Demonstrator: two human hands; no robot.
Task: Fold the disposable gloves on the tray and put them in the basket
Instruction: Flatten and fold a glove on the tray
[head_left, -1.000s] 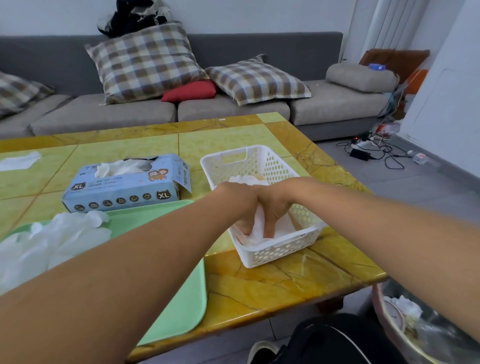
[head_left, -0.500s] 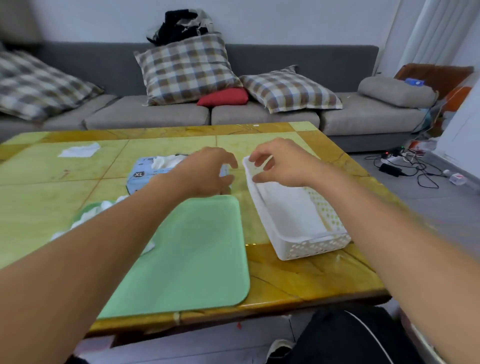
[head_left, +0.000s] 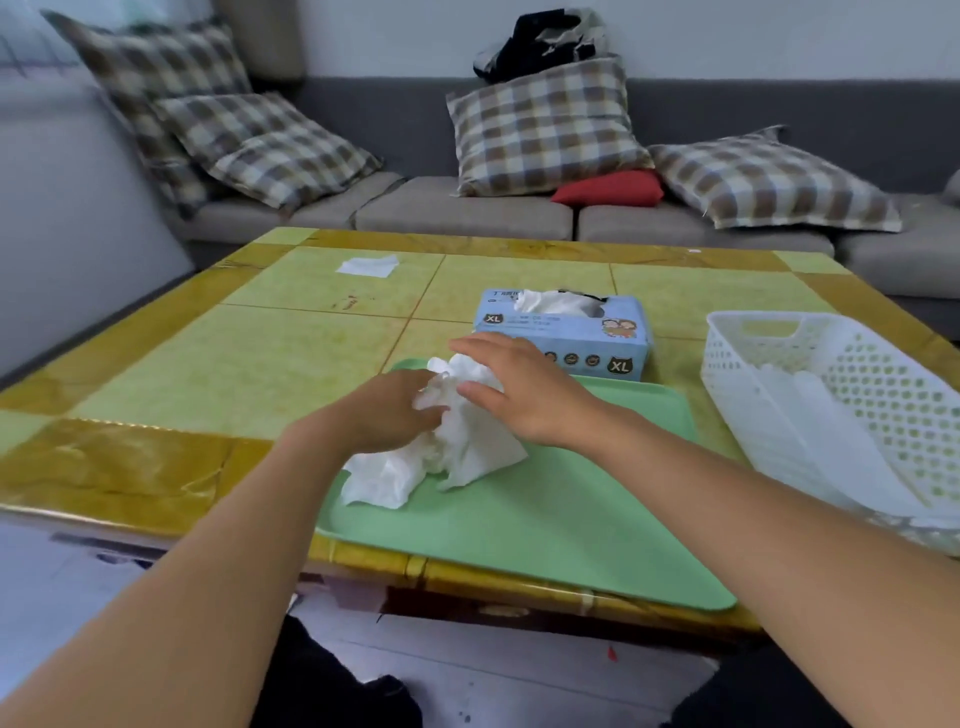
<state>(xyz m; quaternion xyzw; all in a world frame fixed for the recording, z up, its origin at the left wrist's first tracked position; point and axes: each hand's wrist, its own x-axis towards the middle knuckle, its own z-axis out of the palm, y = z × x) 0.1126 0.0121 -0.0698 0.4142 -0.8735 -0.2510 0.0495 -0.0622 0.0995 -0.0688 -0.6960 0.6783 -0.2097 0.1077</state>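
- White, crinkled thin-film gloves (head_left: 457, 447) lie heaped on the smooth green tray (head_left: 545, 540).
- Left hand (head_left: 384, 415) pinches the heap; right hand (head_left: 524, 389) rests on it, fingers straight.
- Perforated white basket (head_left: 852, 374) stands right; blue glove box (head_left: 566, 332) behind.

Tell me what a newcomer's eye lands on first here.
Both hands meet over a crumpled heap of white gloves at the far left corner of the green tray: the left hand grips them, the right hand lies flat on top. To the right stands the white basket, gloves already inside; behind the tray, a blue XL glove box.
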